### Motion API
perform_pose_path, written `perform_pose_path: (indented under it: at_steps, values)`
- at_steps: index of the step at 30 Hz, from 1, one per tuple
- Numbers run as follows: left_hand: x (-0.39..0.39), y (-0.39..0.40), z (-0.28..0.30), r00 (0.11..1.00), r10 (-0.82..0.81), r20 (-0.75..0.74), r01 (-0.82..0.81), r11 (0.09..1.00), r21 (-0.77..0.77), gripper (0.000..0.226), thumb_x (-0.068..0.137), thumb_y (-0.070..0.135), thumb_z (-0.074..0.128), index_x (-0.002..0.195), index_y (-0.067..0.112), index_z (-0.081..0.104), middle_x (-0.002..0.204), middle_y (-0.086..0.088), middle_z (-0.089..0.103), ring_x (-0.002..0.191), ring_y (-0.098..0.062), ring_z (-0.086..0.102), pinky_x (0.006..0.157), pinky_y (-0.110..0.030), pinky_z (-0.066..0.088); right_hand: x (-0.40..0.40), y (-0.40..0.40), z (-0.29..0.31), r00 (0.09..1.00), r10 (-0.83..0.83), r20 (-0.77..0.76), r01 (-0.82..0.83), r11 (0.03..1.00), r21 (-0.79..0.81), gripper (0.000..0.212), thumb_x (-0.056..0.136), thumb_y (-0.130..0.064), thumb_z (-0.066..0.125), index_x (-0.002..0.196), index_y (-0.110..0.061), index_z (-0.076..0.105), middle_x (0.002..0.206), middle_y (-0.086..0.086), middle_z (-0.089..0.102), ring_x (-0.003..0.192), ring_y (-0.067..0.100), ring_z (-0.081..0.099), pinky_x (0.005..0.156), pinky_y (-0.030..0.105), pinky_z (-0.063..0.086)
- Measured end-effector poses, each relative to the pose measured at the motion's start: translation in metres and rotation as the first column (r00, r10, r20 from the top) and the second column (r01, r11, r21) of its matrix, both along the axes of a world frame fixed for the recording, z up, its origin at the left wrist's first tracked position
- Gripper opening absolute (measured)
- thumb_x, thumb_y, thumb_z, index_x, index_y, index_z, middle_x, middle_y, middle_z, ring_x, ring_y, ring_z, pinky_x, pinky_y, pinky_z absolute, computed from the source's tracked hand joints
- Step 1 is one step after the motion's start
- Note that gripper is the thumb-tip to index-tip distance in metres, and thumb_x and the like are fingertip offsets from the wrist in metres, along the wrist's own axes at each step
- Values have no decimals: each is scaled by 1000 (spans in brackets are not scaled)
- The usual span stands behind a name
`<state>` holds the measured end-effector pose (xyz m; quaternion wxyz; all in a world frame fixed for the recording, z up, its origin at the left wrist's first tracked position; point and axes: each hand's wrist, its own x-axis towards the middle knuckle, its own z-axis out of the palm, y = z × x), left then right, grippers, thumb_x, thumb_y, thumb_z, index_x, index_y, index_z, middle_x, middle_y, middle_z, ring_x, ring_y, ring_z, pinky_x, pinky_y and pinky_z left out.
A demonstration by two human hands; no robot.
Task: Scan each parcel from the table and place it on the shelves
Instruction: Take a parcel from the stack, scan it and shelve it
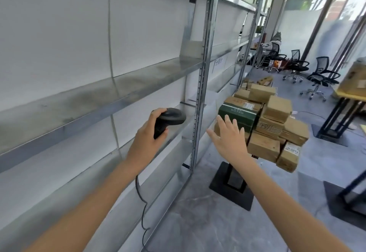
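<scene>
Gripping a matte black handheld scanner in the left hand, the person is facing a heap of parcels beside the metal shelves.

The left hand's fingers are curling tight around the scanner's pistol-shaped handle, its rounded head pointing toward the parcels, and a dark coiled cable is hanging down from the handle. The right hand is stretching out flat, fingers straight and spread, holding nothing; whether the fingertips are touching the pile cannot be told. Right of the shelves, boxy brown cardboard parcels are sitting stacked on a table that they are hiding almost entirely, with a glossy green carton at the near corner, just beyond the right hand. The shelves themselves are showing dull, smudged galvanised steel boards and perforated uprights.
</scene>
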<state>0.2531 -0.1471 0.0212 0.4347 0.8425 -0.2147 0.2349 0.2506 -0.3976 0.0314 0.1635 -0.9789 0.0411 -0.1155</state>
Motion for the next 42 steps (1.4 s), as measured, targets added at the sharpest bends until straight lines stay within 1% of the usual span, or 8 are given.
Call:
perform_pose_path:
  at_steps: [4,8,10,19,24,28,37,42]
  values:
    - [33,-35,-9,1000,-15,-6,15,999,-46,60,97,11,65,135,47,36,121,21,55,103,19,52,86,-3,40,21,-21,-14,998,-47,-31,48,998,29,67,105,-53,36,161,-20,17,169,9,12,156,33,7,123,56,8]
    - [71,-74,-21,997,-71,-9,70,995,-67,60,97,13,66,136,48,36,121,27,55,105,23,51,85,2,36,52,-47,-28,994,-101,-40,103,994,28,67,106,-51,37,161,-21,15,169,9,10,156,33,5,123,55,7]
    - [93,-94,-28,995,-100,1,100,992,-80,60,97,12,66,137,45,37,122,21,56,106,24,50,85,3,35,73,-59,-34,990,-130,-53,131,991,29,67,106,-51,37,162,-21,14,169,9,9,156,34,5,123,56,7]
    - [227,-184,-29,968,-250,-13,249,965,-81,58,98,15,64,142,41,35,132,14,48,109,11,52,91,-1,41,197,-137,-34,964,-247,-104,245,969,-26,71,105,-54,36,162,-21,10,170,10,5,156,36,3,123,56,7]
    - [279,-241,-29,945,-326,-29,323,943,-75,60,99,13,64,141,43,32,140,7,51,120,-8,54,101,-19,46,232,-185,-46,936,-344,-81,340,939,-53,71,104,-55,36,162,-21,11,170,10,6,156,37,2,122,57,7]
    - [306,-288,-34,924,-381,-21,379,924,-51,59,98,14,64,140,41,31,139,6,51,114,5,48,91,1,40,249,-224,-52,912,-400,-87,398,916,-42,72,105,-54,36,162,-21,9,170,9,4,156,37,1,123,57,7]
    - [373,-388,-55,910,-403,-94,392,912,-119,59,99,17,64,140,45,32,133,12,52,114,4,53,92,-3,43,321,-323,-68,884,-457,-94,454,889,-57,72,104,-56,36,162,-22,10,170,11,2,155,38,-1,123,57,6]
    - [407,-444,-71,923,-354,-150,330,930,-163,61,98,13,65,139,45,33,137,16,47,113,27,45,91,0,41,367,-382,-79,878,-466,-112,463,885,-53,72,104,-56,39,161,-20,14,169,16,-3,154,43,-3,122,58,4]
